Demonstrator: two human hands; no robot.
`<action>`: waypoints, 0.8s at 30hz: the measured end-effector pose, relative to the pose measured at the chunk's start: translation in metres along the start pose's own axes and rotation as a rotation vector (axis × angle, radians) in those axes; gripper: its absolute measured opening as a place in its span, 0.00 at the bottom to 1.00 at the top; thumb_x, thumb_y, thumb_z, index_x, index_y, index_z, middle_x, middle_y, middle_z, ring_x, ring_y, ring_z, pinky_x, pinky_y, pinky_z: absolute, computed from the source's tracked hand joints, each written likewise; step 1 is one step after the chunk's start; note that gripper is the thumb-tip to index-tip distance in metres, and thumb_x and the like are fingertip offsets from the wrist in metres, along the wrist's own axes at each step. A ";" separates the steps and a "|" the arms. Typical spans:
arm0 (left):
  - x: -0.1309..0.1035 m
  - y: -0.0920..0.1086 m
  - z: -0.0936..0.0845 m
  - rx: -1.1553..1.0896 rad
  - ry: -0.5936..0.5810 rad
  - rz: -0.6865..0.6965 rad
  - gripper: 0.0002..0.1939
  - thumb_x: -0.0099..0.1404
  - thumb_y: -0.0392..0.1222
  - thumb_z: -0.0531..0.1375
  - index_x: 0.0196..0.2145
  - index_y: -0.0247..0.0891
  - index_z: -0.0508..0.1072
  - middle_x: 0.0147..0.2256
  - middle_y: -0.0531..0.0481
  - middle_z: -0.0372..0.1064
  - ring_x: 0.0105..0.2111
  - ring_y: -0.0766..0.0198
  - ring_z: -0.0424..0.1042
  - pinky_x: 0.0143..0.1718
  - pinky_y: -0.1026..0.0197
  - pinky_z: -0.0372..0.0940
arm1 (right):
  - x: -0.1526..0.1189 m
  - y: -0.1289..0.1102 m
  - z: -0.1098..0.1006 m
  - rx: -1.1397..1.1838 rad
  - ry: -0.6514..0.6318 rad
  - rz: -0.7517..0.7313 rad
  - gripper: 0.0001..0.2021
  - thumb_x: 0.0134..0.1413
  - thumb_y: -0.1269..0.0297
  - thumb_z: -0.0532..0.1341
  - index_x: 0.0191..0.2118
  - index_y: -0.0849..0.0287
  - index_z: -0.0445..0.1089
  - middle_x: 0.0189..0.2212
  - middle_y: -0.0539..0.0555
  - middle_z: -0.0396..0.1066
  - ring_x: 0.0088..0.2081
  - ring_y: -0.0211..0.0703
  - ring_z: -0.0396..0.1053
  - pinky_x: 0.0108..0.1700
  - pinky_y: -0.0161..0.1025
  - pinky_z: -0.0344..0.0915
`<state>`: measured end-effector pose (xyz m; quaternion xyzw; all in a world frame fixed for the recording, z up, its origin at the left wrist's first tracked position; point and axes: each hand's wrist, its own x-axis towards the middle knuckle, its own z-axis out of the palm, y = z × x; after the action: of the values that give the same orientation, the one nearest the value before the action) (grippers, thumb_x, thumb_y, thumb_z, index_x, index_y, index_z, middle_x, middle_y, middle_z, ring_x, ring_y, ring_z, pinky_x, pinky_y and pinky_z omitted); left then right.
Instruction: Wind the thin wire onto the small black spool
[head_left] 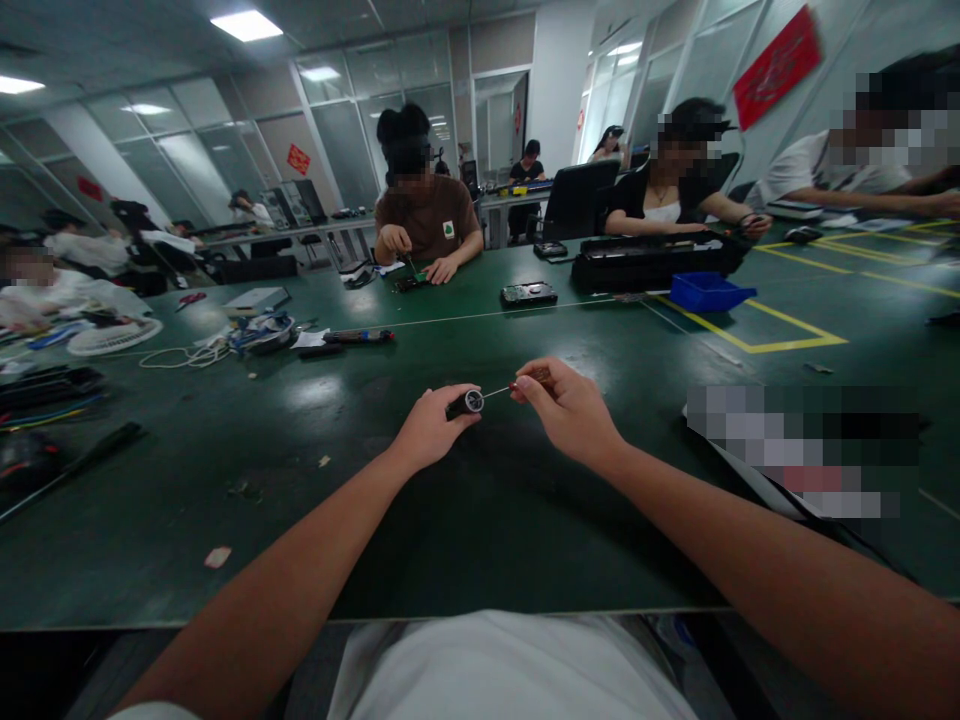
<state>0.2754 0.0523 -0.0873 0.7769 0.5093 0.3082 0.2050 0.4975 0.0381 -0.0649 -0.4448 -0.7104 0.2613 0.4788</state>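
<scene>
My left hand (433, 428) is closed around a short black cylinder (466, 403) whose round end, with a pale ring, faces right; its exact kind I cannot make out. In my right hand (574, 408) is a screwdriver (514, 387) with a reddish-brown handle, mostly covered by my fingers. Its thin metal shaft points left, and the tip is at or very close to the cylinder's ringed end. Both hands are above the green tabletop (480, 540), in front of my body.
A blue bin (709, 291) and a long black device (652, 262) stand at the back right, near an opened drive-like unit (529, 293). Tangled cables (262, 332) lie left. A sheet-like, blurred-out item (802, 450) is right of my arm. Co-workers sit around the table.
</scene>
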 end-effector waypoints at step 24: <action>-0.001 -0.005 -0.001 0.104 -0.023 0.047 0.20 0.65 0.40 0.64 0.55 0.47 0.73 0.50 0.49 0.74 0.53 0.53 0.69 0.64 0.38 0.49 | 0.005 -0.004 -0.007 -0.215 -0.146 -0.038 0.13 0.67 0.60 0.51 0.42 0.57 0.72 0.30 0.51 0.74 0.26 0.40 0.66 0.30 0.38 0.57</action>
<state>0.2711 0.0531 -0.0898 0.8019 0.5037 0.2769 0.1629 0.5020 0.0401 -0.0572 -0.4597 -0.7756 0.2063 0.3801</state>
